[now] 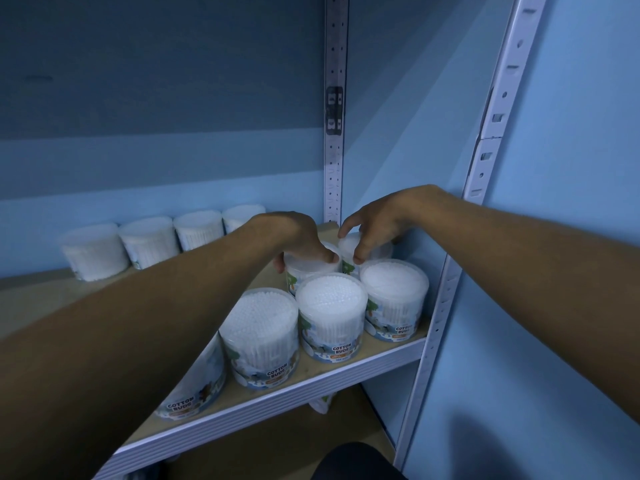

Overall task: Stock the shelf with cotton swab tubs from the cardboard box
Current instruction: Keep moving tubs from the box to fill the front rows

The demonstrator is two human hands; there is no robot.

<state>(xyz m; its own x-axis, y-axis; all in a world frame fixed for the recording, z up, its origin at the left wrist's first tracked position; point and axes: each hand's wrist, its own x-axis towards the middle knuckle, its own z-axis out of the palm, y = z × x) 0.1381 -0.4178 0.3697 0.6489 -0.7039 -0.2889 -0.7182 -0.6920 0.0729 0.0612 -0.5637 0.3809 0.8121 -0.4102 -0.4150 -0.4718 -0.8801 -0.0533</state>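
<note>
Both my arms reach onto the wooden shelf (329, 370). My left hand (298, 242) grips the lid of a clear cotton swab tub (310, 266) from above, in the second row. My right hand (375, 223) curls its thumb and fingers over the top of another tub (349, 247) at the back right corner. In front stand several tubs labelled Cotton Buds: one at the right (394, 299), one in the middle (331, 317), one to the left (259, 337), and one half hidden under my left forearm (197, 389). The cardboard box is out of view.
A row of several tubs (149, 245) lines the back wall on the left. White perforated metal uprights stand at the back (334, 140) and the front right (485, 168). A lower shelf (277, 441) shows beneath, with a dark shape (356, 462) at the bottom edge.
</note>
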